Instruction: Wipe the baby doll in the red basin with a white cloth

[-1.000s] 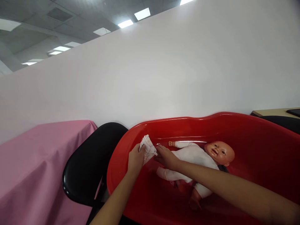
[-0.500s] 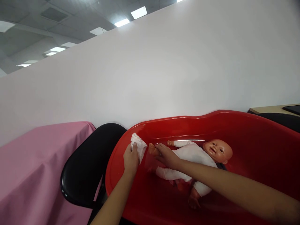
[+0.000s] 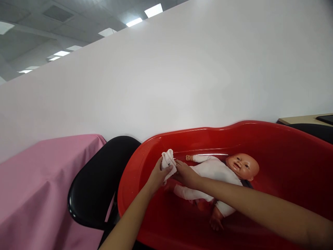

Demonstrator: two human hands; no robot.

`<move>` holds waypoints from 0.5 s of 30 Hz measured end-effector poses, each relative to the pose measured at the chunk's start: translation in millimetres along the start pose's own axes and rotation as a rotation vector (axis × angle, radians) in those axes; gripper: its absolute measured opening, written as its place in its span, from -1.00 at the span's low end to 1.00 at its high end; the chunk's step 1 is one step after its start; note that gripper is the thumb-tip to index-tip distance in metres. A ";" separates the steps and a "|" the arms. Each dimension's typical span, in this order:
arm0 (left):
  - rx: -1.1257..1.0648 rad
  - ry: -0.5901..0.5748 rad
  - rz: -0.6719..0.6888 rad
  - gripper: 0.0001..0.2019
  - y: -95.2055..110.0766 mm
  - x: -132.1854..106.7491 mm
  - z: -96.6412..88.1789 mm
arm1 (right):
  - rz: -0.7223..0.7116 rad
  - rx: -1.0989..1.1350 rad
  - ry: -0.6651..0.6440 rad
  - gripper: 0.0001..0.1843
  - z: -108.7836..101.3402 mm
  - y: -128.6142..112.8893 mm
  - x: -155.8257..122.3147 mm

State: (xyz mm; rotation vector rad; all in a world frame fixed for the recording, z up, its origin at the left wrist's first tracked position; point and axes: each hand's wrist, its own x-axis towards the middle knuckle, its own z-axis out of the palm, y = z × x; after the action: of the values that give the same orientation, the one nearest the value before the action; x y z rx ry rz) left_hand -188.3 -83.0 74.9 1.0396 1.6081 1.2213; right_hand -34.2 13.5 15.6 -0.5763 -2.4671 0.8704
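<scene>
A baby doll in a white suit lies on its back in a red baby bathtub, its head to the right. My left hand is closed on a white cloth, which covers the doll's raised foot. Fingers of my right hand are wrapped round the doll's leg just beside the cloth. The foot itself is hidden under the cloth. The doll's other leg stretches out lower down, partly under the water.
Left of the tub stands a black chair, and beyond it a table draped in pink cloth. A white partition rises behind the tub. At the far right is a wooden tabletop.
My left hand has moved right with the cloth, from the tub's left side onto the doll's foot, which was bare before. My right hand has kept its hold on the leg.
</scene>
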 end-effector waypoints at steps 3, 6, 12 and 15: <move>0.087 -0.038 0.058 -0.31 -8.3 0.1 2.8 | -0.020 0.046 -0.028 -0.54 0.6 -1.3 -3.5; 0.268 -0.034 0.090 -0.40 -8.1 -5.0 1.5 | -0.025 0.058 -0.035 -0.56 -0.4 1.0 -5.8; 0.431 0.085 0.100 -0.57 -2.1 -7.2 -5.1 | 0.025 0.080 -0.020 -0.64 -9.3 5.9 -6.0; 0.406 0.063 0.052 -0.53 -4.8 -4.8 -3.2 | 0.014 0.079 -0.019 -0.67 -6.4 5.6 -4.0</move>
State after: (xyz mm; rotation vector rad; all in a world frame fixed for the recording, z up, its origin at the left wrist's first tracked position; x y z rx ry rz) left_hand -190.5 -89.3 71.5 1.3104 1.9384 0.9885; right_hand -26.1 18.4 15.2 -0.5609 -2.4362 0.9779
